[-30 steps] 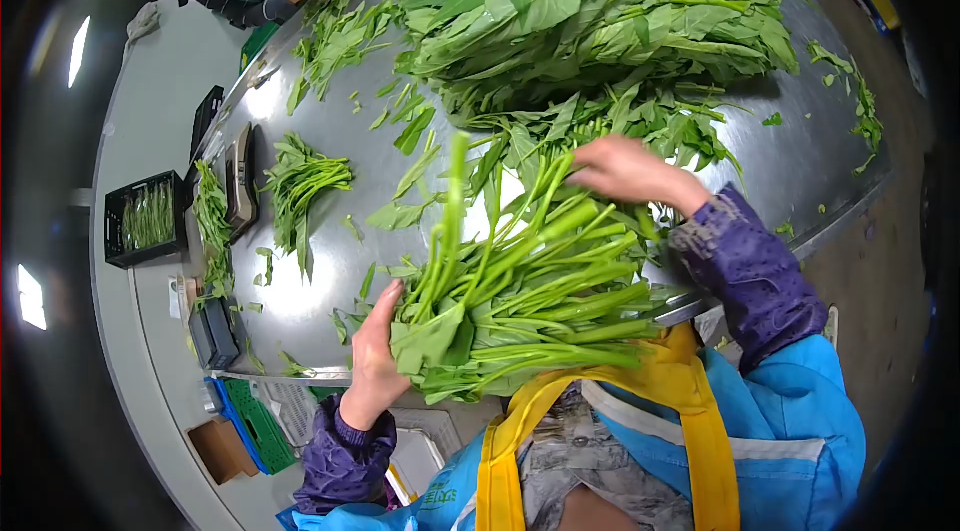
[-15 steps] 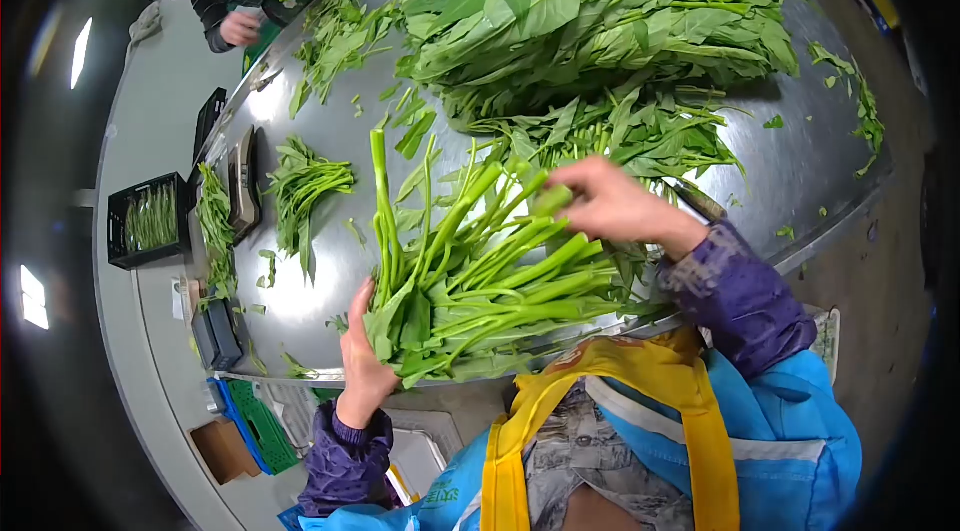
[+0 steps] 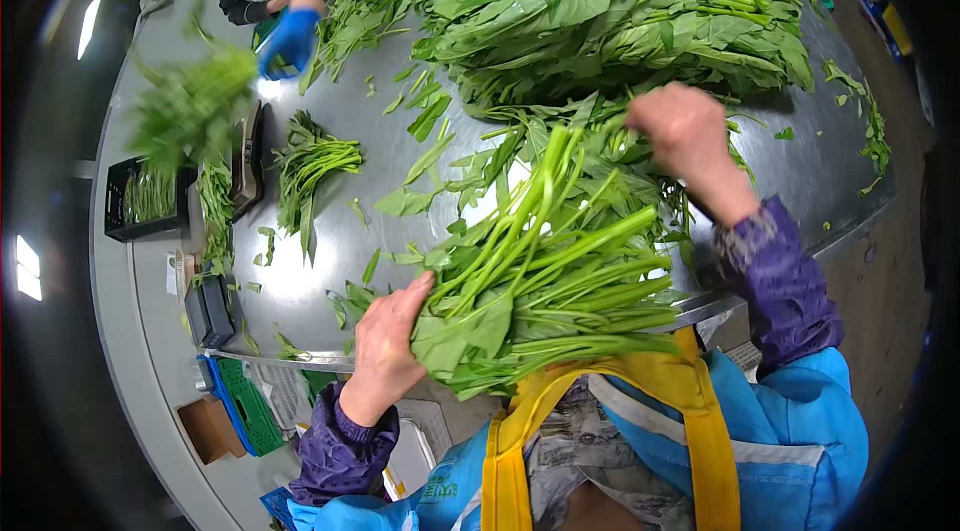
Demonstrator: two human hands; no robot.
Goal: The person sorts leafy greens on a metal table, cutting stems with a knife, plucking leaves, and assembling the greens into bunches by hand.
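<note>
My left hand (image 3: 388, 351) is closed round the leafy end of a bunch of water spinach (image 3: 545, 291), its thumb along the near side. The bunch's thick pale-green stems fan out to the right, over the table's front edge and my yellow-strapped apron. Up and to the right, my right hand (image 3: 688, 136) has its fingers curled down over loose greens (image 3: 600, 116) in front of the big heap. Those fingertips are hidden, so what they hold cannot be made out.
A large heap of water spinach (image 3: 610, 21) covers the back of the metal table (image 3: 330, 316). A small bunch (image 3: 312, 166) lies at left, near a scale (image 3: 248, 161) and a black crate (image 3: 150, 201). A co-worker's blue-gloved hand (image 3: 290, 43) carries a blurred bunch (image 3: 195, 101).
My right hand has left the bunch's stems and moved up and right. The bunch has shifted right with my left hand. A co-worker's blue-gloved hand with greens has come in at upper left.
</note>
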